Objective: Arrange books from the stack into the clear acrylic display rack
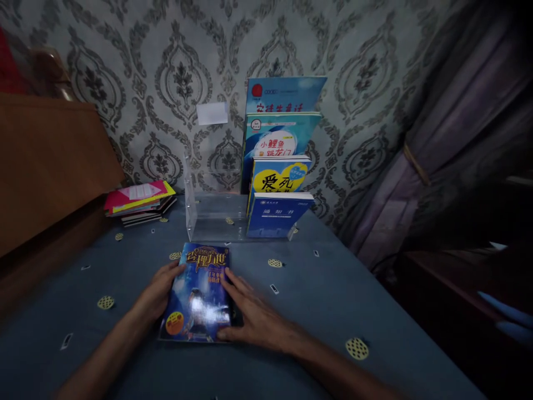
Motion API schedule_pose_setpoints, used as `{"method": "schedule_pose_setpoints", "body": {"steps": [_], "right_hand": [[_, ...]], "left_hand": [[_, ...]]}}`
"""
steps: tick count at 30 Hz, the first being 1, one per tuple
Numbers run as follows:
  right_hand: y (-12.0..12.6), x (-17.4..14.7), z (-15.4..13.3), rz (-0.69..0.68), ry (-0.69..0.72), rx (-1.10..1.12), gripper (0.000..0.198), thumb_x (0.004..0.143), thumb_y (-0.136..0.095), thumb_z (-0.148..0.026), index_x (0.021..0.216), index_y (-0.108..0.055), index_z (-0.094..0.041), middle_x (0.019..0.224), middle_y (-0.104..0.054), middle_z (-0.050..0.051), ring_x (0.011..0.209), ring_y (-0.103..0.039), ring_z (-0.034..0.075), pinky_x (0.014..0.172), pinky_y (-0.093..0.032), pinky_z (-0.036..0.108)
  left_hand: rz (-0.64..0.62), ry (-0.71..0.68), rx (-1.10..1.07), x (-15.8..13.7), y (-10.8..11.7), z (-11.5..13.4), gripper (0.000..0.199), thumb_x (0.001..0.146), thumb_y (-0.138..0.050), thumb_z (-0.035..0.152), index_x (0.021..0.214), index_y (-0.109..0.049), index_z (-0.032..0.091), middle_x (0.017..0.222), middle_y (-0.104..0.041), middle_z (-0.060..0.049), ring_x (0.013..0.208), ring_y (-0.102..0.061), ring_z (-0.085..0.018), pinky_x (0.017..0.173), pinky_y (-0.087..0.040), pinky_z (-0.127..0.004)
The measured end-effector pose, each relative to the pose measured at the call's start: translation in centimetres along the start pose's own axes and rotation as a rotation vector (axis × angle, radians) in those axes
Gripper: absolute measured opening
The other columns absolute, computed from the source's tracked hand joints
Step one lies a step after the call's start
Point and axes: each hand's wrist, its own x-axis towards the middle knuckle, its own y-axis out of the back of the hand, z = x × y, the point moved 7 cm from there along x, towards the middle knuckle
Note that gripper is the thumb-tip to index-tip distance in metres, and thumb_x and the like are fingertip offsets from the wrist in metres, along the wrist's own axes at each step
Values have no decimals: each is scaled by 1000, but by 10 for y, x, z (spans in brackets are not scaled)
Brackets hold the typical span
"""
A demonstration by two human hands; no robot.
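Observation:
A blue, glossy book [197, 297] with gold lettering and a round yellow badge lies face up on the blue tablecloth, or just above it; I cannot tell which. My left hand [157, 290] grips its left edge, thumb on the cover. On the right edge, my right hand [252, 311] holds it with fingers and thumb over the cover. Just beyond stands a clear acrylic book rack [190, 203]. Its right side holds upright books in stepped rows: a dark blue one [278, 219] in front, then a yellow-and-blue one [277, 178], a teal one [283, 133] and a blue one [287, 91].
A stack of thin books [141, 200] with pink and yellow covers lies left of the rack. A brown box-like panel [54, 166] rises at the left. Patterned wallpaper [179, 78] is behind, with a purple curtain [387, 183] at right. A white label [212, 113] shows above the rack.

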Motion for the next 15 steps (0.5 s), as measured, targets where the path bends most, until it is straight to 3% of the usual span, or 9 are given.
{"method": "schedule_pose_setpoints", "body": {"steps": [4, 8, 11, 15], "right_hand": [[-3, -1, 5, 15, -2, -11, 112, 81, -71, -65, 163, -9, -21, 170, 3, 11, 156, -2, 35, 126, -16, 54], [2, 7, 5, 131, 90, -134, 92, 93, -55, -65, 162, -17, -18, 170, -5, 14, 156, -2, 33, 126, -11, 55], [11, 28, 8, 207, 110, -257, 82, 98, -45, -63, 161, -24, -15, 168, -14, 16, 157, -3, 31, 126, -8, 55], [21, 66, 13, 208, 58, -350, 77, 101, -37, -59, 159, -28, -8, 167, -19, 19, 156, -12, 29, 126, -12, 52]], "left_hand": [[11, 61, -10, -10, -15, -6, 15, 90, -58, 12, 103, -66, 12, 75, -76, -7, 60, -73, -20, 61, -60, -28], [-35, 0, 7, -4, -20, -8, 21, 82, -64, 8, 103, -66, 12, 74, -76, -5, 57, -72, -19, 58, -58, -26], [-76, -48, 11, 5, -19, -12, 31, 76, -71, 10, 107, -65, 13, 78, -77, -5, 59, -72, -20, 59, -59, -27], [-114, -72, 40, 12, -17, -16, 35, 72, -77, 17, 104, -65, 13, 82, -77, -6, 64, -73, -21, 60, -58, -27]]}}
